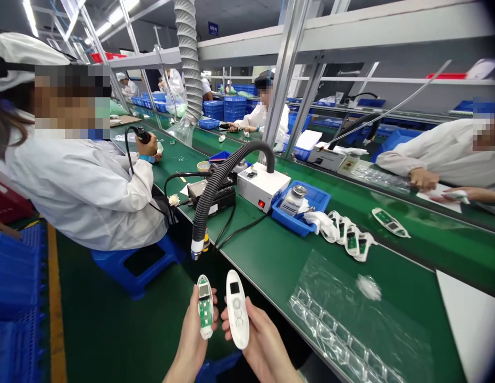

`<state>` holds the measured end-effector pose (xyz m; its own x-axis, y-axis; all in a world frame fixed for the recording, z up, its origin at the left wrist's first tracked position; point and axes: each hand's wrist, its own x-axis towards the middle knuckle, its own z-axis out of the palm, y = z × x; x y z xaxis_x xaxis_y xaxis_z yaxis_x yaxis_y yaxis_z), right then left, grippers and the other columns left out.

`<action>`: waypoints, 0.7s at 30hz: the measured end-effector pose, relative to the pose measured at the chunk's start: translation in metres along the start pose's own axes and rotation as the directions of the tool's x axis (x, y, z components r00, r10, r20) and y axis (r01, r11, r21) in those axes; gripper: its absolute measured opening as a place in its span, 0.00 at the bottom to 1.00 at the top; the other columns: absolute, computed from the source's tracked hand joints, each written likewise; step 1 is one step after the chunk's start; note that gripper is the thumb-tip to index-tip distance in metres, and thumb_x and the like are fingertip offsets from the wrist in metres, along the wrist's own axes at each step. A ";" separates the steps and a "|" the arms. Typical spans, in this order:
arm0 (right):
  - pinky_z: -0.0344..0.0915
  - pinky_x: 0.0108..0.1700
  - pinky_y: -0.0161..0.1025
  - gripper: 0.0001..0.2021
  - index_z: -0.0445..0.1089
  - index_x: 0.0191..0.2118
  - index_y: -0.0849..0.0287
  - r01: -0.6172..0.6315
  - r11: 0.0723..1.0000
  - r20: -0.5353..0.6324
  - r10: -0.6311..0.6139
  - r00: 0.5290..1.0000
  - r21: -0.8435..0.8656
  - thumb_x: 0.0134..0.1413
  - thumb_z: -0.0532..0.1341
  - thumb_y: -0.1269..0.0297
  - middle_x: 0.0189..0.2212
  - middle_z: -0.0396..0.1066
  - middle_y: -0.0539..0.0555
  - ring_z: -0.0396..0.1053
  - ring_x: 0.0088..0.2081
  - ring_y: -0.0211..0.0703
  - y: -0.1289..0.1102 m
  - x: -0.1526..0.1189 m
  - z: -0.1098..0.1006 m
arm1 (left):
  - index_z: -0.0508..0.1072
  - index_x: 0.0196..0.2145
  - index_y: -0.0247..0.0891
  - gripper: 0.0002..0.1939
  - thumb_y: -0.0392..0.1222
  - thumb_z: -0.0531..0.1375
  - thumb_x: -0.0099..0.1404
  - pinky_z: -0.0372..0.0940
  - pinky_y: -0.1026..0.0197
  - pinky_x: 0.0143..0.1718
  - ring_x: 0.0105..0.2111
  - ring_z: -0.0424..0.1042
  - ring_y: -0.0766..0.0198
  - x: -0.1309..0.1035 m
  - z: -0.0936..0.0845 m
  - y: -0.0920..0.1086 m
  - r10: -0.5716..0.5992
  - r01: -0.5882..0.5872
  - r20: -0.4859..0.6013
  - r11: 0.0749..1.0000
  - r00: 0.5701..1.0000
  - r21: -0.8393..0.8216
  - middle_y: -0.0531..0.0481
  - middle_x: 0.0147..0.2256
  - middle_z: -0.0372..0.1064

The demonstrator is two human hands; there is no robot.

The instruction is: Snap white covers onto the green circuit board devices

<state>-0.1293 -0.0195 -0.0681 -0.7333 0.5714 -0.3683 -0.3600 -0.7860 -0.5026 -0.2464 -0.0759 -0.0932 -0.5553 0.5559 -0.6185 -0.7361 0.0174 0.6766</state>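
Observation:
My left hand (194, 332) is closed round a white shell half with a green circuit board (206, 311) in it, board side up, a small grey screen near its top. Just to the right, my right hand (259, 332) grips a white oval cover (237, 311) with a dark window and several round button marks. The two parts are held upright side by side, a small gap between them. Above them hangs the metal-tipped nozzle of a black flexible hose (198, 229), touching neither part.
On the green bench (251, 255) are a white box (263, 186), a blue tray (301, 230) with a jar, several white shells with boards (353, 239) and clear plastic packaging (343, 330). A co-worker (83, 186) sits at the left; others work across the bench.

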 end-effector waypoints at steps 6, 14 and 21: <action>0.67 0.31 0.36 0.28 0.76 0.38 0.71 -0.069 0.997 -0.017 0.069 0.997 0.035 0.46 0.68 0.44 0.33 0.75 0.64 0.72 0.30 0.44 -0.001 -0.036 -0.010 | 0.75 0.38 0.35 0.20 0.56 0.62 0.59 0.63 0.65 0.22 0.22 0.64 0.68 -0.044 0.011 0.005 -0.115 0.121 0.107 0.992 0.988 -0.043 0.51 0.29 0.67; 0.69 0.35 0.39 0.25 0.77 0.38 0.67 -0.071 0.997 -0.049 0.069 0.996 -0.036 0.49 0.66 0.44 0.33 0.75 0.61 0.73 0.31 0.45 -0.007 -0.058 -0.012 | 0.76 0.39 0.35 0.21 0.56 0.63 0.58 0.66 0.64 0.27 0.25 0.66 0.66 -0.070 0.025 0.012 -0.159 0.172 0.175 0.983 0.972 -0.061 0.50 0.29 0.68; 0.69 0.36 0.41 0.26 0.76 0.41 0.65 -0.034 0.997 -0.043 0.031 0.999 -0.071 0.51 0.64 0.43 0.34 0.75 0.60 0.73 0.31 0.45 -0.009 -0.064 -0.014 | 0.76 0.40 0.34 0.24 0.57 0.65 0.55 0.66 0.63 0.25 0.24 0.66 0.66 -0.071 0.027 0.008 -0.147 0.160 0.197 0.986 0.969 -0.051 0.50 0.28 0.69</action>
<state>-0.0713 -0.0461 -0.0506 -0.7190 0.5562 -0.4167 -0.2930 -0.7863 -0.5439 -0.2028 -0.0929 -0.0332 -0.3537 0.7001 -0.6202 -0.8341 0.0640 0.5479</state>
